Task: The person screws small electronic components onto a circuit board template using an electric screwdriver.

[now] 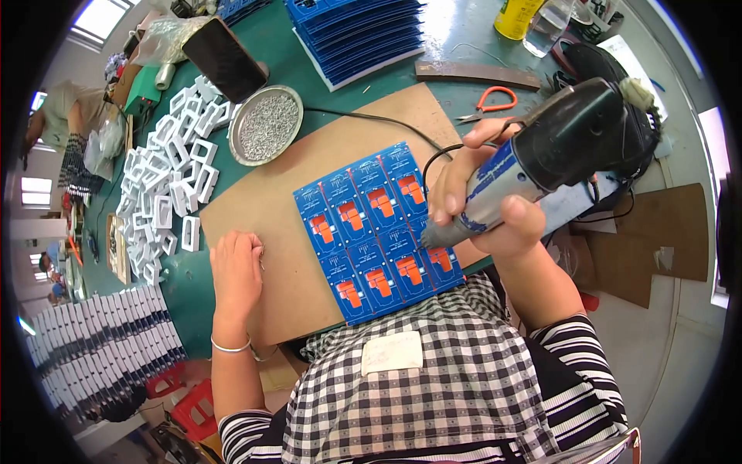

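My right hand (495,193) grips a power screwdriver (495,182), its grey nose pointing down at the right side of a blue circuit board panel (348,251). Orange parts (380,203) sit in two rows on that panel, one in each section. The panel lies on a brown board (270,201), its near edge against my checked apron. Left of the panel, my left hand (237,271) rests on the brown board with its fingers curled together; small shiny bits that look like screws show at the fingertips. A round metal dish (267,125) full of small screws stands beyond it.
White rectangular frames (174,166) lie heaped at the left. A stack of blue panels (355,39) stands at the back, near a wooden strip (478,75) and red-handled cutters (495,100). A dark phone (224,60) leans behind the dish. The screwdriver's cable (371,117) crosses the brown board.
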### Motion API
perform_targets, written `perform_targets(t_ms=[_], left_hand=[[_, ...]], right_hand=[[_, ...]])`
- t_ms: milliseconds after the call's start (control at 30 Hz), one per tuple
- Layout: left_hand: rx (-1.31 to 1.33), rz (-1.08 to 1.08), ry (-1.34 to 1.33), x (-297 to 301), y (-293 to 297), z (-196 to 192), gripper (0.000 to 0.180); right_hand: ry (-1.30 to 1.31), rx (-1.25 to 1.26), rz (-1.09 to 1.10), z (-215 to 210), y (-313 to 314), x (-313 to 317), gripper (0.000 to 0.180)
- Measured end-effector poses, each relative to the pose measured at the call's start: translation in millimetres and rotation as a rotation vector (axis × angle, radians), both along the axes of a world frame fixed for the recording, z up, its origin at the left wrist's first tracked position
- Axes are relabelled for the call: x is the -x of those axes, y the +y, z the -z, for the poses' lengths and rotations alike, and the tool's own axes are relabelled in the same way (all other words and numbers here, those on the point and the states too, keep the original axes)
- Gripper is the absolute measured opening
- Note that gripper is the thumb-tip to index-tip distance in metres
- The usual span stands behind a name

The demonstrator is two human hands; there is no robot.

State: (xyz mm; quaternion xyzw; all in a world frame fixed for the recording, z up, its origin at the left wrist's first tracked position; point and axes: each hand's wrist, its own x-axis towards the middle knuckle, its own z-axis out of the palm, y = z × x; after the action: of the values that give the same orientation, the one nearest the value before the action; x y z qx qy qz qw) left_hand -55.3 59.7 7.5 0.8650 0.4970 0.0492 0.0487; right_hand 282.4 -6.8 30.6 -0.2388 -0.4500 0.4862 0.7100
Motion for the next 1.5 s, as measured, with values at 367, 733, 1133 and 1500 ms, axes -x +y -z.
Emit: perform_targets(t_ms=[367, 733, 1133, 1500], left_hand=[[-0.045, -0.196, -0.247, 23, -11, 11, 0.009], [0.183, 0.189, -0.617, -94, -41, -18, 0.017], [0.183, 0.529, -0.52, -157, -47, 2, 0.019], [0.183, 0.468, -0.471, -161, -48, -2, 0.017]], right_hand=[[0.12, -0.064, 0.078, -9, -10, -21, 0.062], [0.188, -0.033, 0.129, -5, -15, -25, 0.061], [0.186, -0.065, 0.153, -4, -26, -38, 0.064], [0.104, -0.017, 0.083, -2, -26, -32, 0.065]])
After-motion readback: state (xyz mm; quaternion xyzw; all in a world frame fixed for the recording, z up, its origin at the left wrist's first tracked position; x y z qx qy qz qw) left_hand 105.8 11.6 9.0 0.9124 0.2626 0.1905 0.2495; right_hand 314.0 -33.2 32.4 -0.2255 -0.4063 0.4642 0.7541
